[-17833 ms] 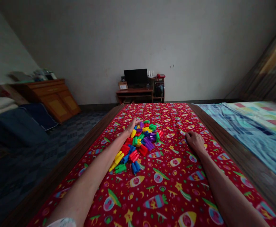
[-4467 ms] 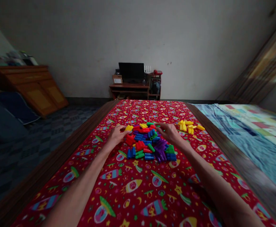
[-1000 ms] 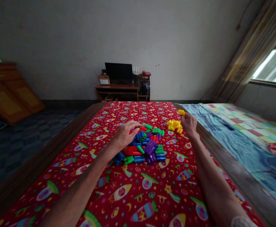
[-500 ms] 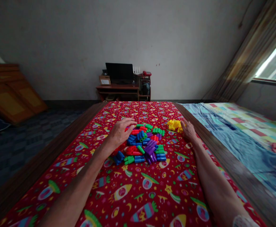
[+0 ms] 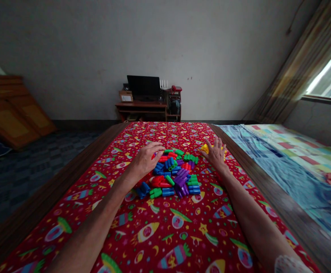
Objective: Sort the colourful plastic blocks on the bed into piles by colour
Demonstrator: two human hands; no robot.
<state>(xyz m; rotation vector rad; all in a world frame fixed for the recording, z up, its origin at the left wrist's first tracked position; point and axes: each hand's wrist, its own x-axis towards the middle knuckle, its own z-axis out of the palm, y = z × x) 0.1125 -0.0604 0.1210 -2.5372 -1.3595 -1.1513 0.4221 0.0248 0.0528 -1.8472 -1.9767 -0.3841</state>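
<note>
Plastic building pieces shaped like joined tubes lie in a mixed pile on a red patterned cloth (image 5: pixel 177 235). Among them are purple pieces (image 5: pixel 181 182), blue pieces (image 5: pixel 168 192), green pieces (image 5: pixel 193 179) and red pieces (image 5: pixel 160 182). At the pile's upper left edge rests my left hand (image 5: pixel 146 160), fingers bent and thumb apart from them; red and blue show in the gap. My right hand (image 5: pixel 216 153) is spread over a small group of yellow pieces (image 5: pixel 204 148), partly covering them. Nothing is gripped in it that I can see.
The cloth covers a dark wooden table (image 5: pixel 239 170). On the right is a bed with a blue and checked cover (image 5: pixel 270 167). Beyond the table's far end stands a desk (image 5: pixel 141 105) with a monitor (image 5: pixel 143 87). A wooden cabinet (image 5: pixel 14 113) is at the left.
My right hand has moved left from the right side of the yellow pieces to over them, its fingers now spread. My left hand and the mixed pile look almost the same.
</note>
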